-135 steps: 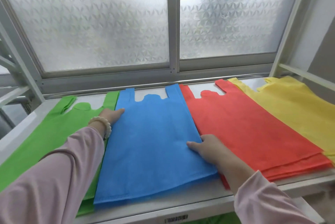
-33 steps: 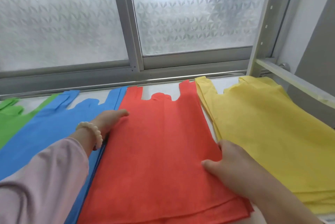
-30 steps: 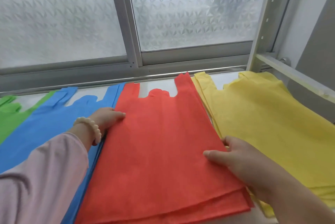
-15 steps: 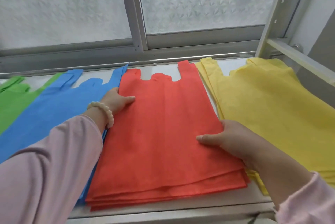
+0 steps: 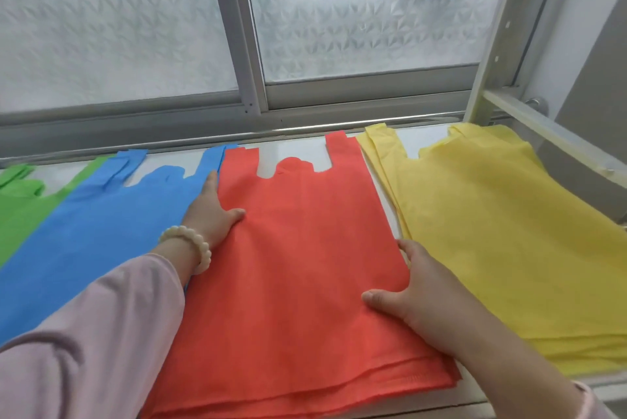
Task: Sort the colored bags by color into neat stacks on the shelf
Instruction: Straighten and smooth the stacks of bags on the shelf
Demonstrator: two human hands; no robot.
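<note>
Hands relocated, blue stack (image 5: 101,232) to red stack (image 5: 305,249); left hand (image 5: 210,218), right hand (image 5: 410,293) spread flat, squaring edges; yellow stack (image 5: 492,232) likely next.

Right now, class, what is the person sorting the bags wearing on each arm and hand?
The left arm wears a long pale pink sleeve and, at the wrist, a bracelet of round cream-white beads. The right arm shows only a sliver of pink cuff. Neither left hand nor right hand is gloved.

The white shelf (image 5: 295,150) holds 4 flat piles of bags side by side: the green pile (image 5: 20,211) at 9 o'clock, the blue pile (image 5: 101,232) at 10, the red pile (image 5: 305,266) at 6, the yellow pile (image 5: 492,232) at 3.
</note>
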